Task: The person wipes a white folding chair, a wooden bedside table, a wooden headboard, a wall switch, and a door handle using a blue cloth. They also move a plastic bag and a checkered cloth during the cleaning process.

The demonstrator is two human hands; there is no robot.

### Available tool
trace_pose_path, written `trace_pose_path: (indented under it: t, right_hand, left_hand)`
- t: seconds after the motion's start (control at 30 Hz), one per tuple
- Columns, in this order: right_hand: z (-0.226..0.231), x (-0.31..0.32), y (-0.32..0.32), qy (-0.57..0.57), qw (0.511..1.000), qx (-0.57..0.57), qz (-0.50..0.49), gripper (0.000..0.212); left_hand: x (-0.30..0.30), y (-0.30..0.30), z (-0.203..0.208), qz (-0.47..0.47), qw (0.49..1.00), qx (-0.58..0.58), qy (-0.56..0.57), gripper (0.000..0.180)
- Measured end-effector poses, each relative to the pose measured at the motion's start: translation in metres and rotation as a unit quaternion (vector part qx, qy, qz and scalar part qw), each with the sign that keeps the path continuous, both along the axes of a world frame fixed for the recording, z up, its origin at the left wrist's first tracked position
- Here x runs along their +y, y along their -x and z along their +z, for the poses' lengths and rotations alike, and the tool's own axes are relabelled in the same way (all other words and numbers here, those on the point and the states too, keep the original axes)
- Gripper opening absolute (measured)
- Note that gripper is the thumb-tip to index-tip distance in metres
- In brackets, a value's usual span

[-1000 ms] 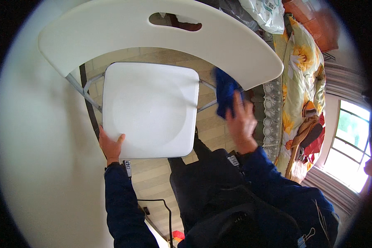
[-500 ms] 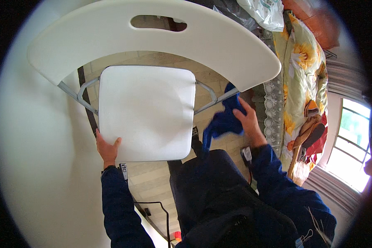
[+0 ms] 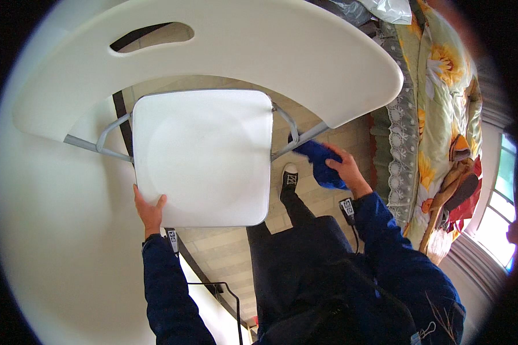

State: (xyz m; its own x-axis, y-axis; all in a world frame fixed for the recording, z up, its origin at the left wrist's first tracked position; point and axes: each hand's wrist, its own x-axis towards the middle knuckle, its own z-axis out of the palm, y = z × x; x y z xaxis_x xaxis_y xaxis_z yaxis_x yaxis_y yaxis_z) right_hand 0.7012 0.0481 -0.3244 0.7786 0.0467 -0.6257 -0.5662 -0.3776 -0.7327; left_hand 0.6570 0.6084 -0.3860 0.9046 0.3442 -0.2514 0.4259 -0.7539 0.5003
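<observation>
A white folding chair stands before me, its square seat point(image 3: 204, 158) below a wide curved backrest point(image 3: 259, 52) with an oval slot. My left hand point(image 3: 149, 214) grips the seat's near left corner, thumb on top and fingers along the side. To the right of the seat, my right hand point(image 3: 349, 172) is closed on a dark blue cloth point(image 3: 328, 174). The cloth's far end lies at the grey metal tube point(image 3: 312, 133) that joins seat and backrest; whether it wraps round the tube I cannot tell.
A bed with a flowered cover point(image 3: 434, 126) and lace-edged skirt point(image 3: 398, 155) runs along the right. A white wall point(image 3: 57, 230) is close on the left. My shoe point(image 3: 289, 177) stands on the tiled floor beside the seat. A thin black bar point(image 3: 227, 287) rises at lower left.
My right hand has brought the cloth's loose end up from near my leg to the chair's tube. The view has shifted, uncovering my shoe. My left hand stays on the seat corner.
</observation>
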Motion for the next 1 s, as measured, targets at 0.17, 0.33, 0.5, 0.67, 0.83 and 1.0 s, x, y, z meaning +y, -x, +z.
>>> trace_pose_path:
  t: [0.17,0.33,0.5,0.67,0.83,1.0]
  right_hand:
    - [-0.079,0.090,0.049,-0.046,0.991,-0.074,-0.097,0.053]
    - [-0.103,0.097,0.128,0.156,0.920,0.177,0.312,0.053]
    - [0.019,0.106,0.090,0.170,0.965,0.020,0.200,0.049]
    - [0.068,0.163,-0.031,0.212,0.929,-0.283,0.105,0.054]
    - [-0.015,0.247,-0.121,0.416,0.858,-0.256,0.160,0.062]
    - [-0.033,0.290,-0.024,0.178,0.793,-0.323,0.485,0.033]
  left_hand:
    - [-0.003,-0.001,0.003,0.029,0.998,0.008,0.050,0.101]
    - [0.002,0.002,-0.001,0.009,1.000,0.014,0.024,0.100]
    - [0.011,0.005,-0.013,0.027,0.991,-0.019,0.129,0.100]
    - [0.007,0.004,-0.009,0.023,0.999,-0.001,0.031,0.101]
    - [-0.005,0.003,-0.001,0.040,0.999,0.005,-0.009,0.103]
    - [-0.006,0.004,0.000,0.032,0.999,0.003,-0.028,0.105]
